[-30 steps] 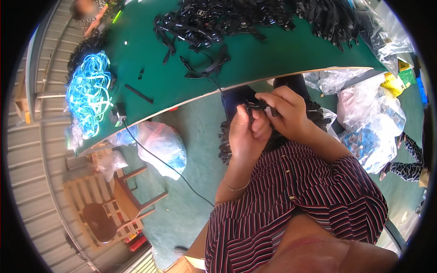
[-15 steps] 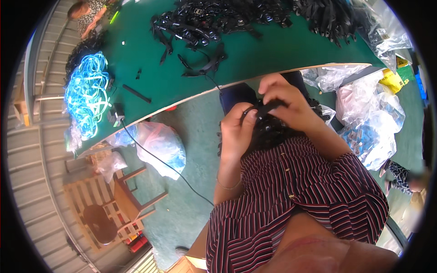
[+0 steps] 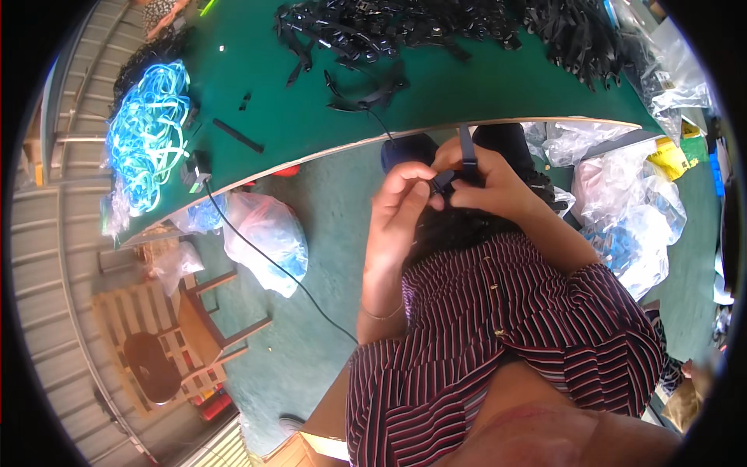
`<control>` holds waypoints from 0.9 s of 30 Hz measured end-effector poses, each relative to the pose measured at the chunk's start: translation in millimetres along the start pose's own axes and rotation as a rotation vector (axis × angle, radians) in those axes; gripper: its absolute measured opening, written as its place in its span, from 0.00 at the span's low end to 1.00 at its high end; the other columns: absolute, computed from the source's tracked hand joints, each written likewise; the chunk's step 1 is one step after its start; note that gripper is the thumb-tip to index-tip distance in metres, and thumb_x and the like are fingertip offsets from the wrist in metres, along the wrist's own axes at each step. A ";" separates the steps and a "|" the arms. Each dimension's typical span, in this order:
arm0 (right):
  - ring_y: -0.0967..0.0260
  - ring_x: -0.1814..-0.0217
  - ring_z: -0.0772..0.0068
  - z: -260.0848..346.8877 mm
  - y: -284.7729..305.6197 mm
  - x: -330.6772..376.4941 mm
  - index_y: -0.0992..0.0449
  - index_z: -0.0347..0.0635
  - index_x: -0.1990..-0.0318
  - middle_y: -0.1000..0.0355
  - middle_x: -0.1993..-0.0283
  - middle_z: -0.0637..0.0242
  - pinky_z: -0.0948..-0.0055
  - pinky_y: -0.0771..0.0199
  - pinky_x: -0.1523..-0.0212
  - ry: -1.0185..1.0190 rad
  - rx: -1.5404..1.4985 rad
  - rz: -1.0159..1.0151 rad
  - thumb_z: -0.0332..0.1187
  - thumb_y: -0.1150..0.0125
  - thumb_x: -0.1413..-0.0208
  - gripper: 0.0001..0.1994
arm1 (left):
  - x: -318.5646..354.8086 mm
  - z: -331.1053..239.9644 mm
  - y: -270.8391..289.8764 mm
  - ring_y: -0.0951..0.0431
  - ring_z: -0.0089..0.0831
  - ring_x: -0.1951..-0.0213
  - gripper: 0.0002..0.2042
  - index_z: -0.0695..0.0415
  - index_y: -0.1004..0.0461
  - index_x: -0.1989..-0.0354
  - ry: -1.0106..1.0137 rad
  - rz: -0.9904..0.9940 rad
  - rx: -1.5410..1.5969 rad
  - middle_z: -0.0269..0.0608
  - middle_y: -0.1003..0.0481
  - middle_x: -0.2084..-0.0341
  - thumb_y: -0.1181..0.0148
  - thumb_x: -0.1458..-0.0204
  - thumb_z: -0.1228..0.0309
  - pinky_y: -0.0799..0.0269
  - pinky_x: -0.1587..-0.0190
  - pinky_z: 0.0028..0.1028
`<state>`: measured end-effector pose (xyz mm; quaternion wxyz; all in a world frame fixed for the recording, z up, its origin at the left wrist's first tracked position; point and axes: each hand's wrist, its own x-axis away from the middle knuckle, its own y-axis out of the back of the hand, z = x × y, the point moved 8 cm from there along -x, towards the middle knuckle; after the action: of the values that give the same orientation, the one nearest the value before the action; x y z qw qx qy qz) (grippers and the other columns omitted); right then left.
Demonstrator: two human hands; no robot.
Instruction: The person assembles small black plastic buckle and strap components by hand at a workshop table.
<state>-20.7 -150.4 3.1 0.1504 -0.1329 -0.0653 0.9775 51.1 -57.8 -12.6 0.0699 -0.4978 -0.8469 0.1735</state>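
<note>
At centre frame, below the green table edge, the left hand and right hand both pinch one flat black plastic strap, while a heap of black straps at top looks still unworked.

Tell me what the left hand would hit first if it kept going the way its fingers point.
The left hand points up and right, so it would likely first meet the black strap the right hand pinches; depth is unclear.

Your strap looks like matt black webbing. Table: matt green, smooth. Bags: glossy clear plastic. Cords: shiny blue plastic. Chair: bare wood.
</note>
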 end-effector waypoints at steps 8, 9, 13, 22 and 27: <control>0.30 0.69 0.73 -0.2 -6.2 5.9 0.31 0.34 0.66 0.37 0.66 0.63 0.77 0.31 0.66 -0.039 -0.123 -0.015 0.21 0.44 0.57 0.08 | -0.7 6.1 -14.9 0.31 0.26 0.74 0.07 0.61 0.37 0.67 0.090 0.088 0.370 0.42 0.30 0.75 0.50 0.48 0.70 0.35 0.69 0.22; 0.30 0.69 0.72 -2.0 -4.7 7.8 0.31 0.34 0.66 0.37 0.66 0.63 0.77 0.30 0.67 -0.066 -0.179 -0.042 0.22 0.45 0.56 0.08 | -1.1 5.6 -19.3 0.31 0.28 0.74 0.10 0.61 0.37 0.69 0.077 0.160 0.461 0.44 0.30 0.76 0.48 0.50 0.67 0.35 0.70 0.23; 0.30 0.70 0.72 -1.1 -4.9 10.8 0.31 0.34 0.66 0.37 0.65 0.62 0.76 0.30 0.67 -0.092 -0.285 -0.050 0.22 0.45 0.55 0.08 | 1.1 10.3 -21.3 0.31 0.28 0.75 0.10 0.60 0.38 0.72 0.087 0.187 0.495 0.44 0.30 0.77 0.47 0.52 0.67 0.35 0.71 0.23; 0.36 0.63 0.71 16.8 2.1 4.1 0.28 0.35 0.66 0.35 0.67 0.64 0.75 0.36 0.62 0.208 0.239 -0.044 0.26 0.38 0.58 0.10 | 0.4 4.0 -17.1 0.33 0.22 0.74 0.12 0.62 0.35 0.67 0.091 0.041 0.281 0.38 0.31 0.74 0.44 0.50 0.66 0.37 0.71 0.19; 0.37 0.63 0.71 10.9 12.4 10.5 0.26 0.37 0.66 0.35 0.68 0.65 0.74 0.38 0.61 0.204 0.197 -0.119 0.28 0.34 0.62 0.13 | -2.3 20.0 -19.0 0.34 0.21 0.73 0.14 0.63 0.34 0.63 0.180 0.096 0.324 0.37 0.31 0.74 0.44 0.50 0.65 0.38 0.70 0.18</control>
<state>-36.8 -159.8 8.9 0.2261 -0.2122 0.0387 0.9499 30.9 -72.7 -24.2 0.2162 -0.5333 -0.7736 0.2655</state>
